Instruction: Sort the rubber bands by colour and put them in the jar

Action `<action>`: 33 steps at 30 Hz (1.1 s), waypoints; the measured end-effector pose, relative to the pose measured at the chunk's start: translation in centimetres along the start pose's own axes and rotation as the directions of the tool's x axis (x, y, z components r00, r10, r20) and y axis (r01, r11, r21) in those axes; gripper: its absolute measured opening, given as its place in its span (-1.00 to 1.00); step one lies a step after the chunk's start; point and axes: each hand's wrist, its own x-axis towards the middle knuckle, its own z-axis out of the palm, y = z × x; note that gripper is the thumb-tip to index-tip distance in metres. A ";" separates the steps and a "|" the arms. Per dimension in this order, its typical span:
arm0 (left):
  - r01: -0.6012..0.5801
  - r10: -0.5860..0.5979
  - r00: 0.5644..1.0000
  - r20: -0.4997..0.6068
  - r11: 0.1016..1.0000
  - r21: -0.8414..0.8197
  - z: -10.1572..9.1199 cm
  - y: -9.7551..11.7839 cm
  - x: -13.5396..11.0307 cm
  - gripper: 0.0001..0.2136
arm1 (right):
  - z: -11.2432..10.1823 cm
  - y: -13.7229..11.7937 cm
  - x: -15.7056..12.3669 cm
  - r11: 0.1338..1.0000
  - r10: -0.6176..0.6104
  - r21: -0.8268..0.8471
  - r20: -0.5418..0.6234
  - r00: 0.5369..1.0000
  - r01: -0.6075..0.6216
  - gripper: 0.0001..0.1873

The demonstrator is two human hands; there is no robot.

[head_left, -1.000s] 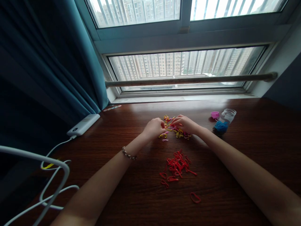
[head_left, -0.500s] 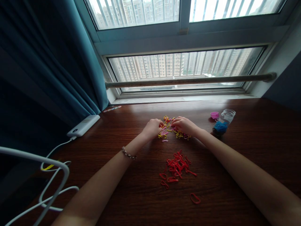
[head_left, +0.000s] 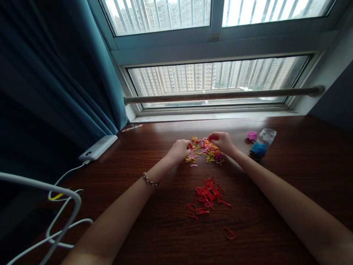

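A mixed pile of yellow, pink and orange rubber bands (head_left: 211,151) lies on the dark wooden table between my hands. My left hand (head_left: 179,149) rests at the pile's left edge, its fingers curled together; whatever is between them is hidden. Over the pile's far right side, my right hand (head_left: 222,141) has thumb and fingers pinched together at the bands, and I cannot make out what they grip. Closer to me is a separate heap of red rubber bands (head_left: 207,195), with one loose red band (head_left: 228,233) below it.
A tilted clear jar (head_left: 261,144) with blue bands inside stands at the right, beside a pink cap (head_left: 251,135). On the left, a white power bank (head_left: 98,148) trails a white cable (head_left: 68,211) along the table (head_left: 154,235). A window and blue curtain border the far side.
My right hand has moved right and slightly away from me, uncovering more of the mixed pile. My left hand has hardly moved, and the red heap looks the same.
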 end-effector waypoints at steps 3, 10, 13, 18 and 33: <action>-0.038 0.092 0.965 0.245 0.975 -0.218 -0.4 1.0 -0.4 -0.84 | -0.1 -0.2 -0.3 0.990 -0.085 -0.111 0.021 0.996 0.087 -0.86; -0.098 0.458 0.659 0.596 0.839 -0.536 0.2 4.8 -2.6 -0.85 | 0.1 -1.6 -0.6 0.922 -0.226 -0.284 0.153 0.962 0.262 -0.82; -0.204 0.497 0.657 0.566 0.841 -0.502 0.6 5.7 -3.2 -0.86 | 0.4 -1.9 -0.8 0.908 -0.217 -0.305 0.243 0.946 0.287 -0.78; -0.345 0.442 0.839 0.317 0.883 -0.318 0.8 4.5 -2.0 -0.81 | 0.8 -1.6 -1.0 0.887 -0.186 -0.354 0.315 0.931 0.297 -0.80; -0.213 0.208 0.977 0.044 0.957 0.199 3.1 -1.7 -0.1 -0.63 | 0.9 -1.0 -0.6 0.999 -0.016 -0.043 0.120 0.993 0.021 -0.91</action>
